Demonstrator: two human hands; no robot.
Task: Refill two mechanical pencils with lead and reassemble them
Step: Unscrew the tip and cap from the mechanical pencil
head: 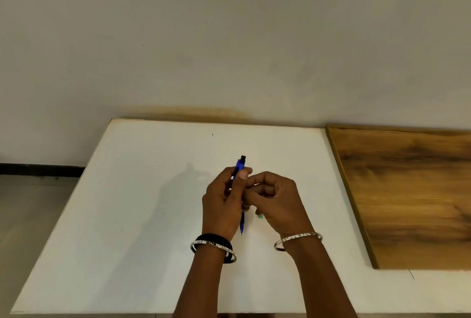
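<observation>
Floor (30,215): grey, seen past the left edge of the table, with a dark skirting strip at the wall.
White table (127,215): plain white top; I see the hands' shadow falling left of them.
Left bangles (212,246): a black one and a studded silver one on the left wrist.
Left hand (221,205): over the table's middle, fingers and thumb curled round the barrel, thumb pad on top.
Blue mechanical pencil (240,164): in the left hand's grip, black cap end pointing away from the person, tip pointing back between the two wrists. I cannot tell if the tip touches the table.
Writing: I can read no print on the barrel at this size.
Green piece (260,216): a small bit showing at the lower edge of the right hand; held or lying on the table, I cannot tell.
Right hand (280,203): just beside the left, fingers curled inward with tips at the mid-barrel. Whether they pinch anything is hidden from me.
Right bangle (298,238): one silver ring.
Wooden board (407,190): brown grain, flat on the table's right part, well apart from the hands.
</observation>
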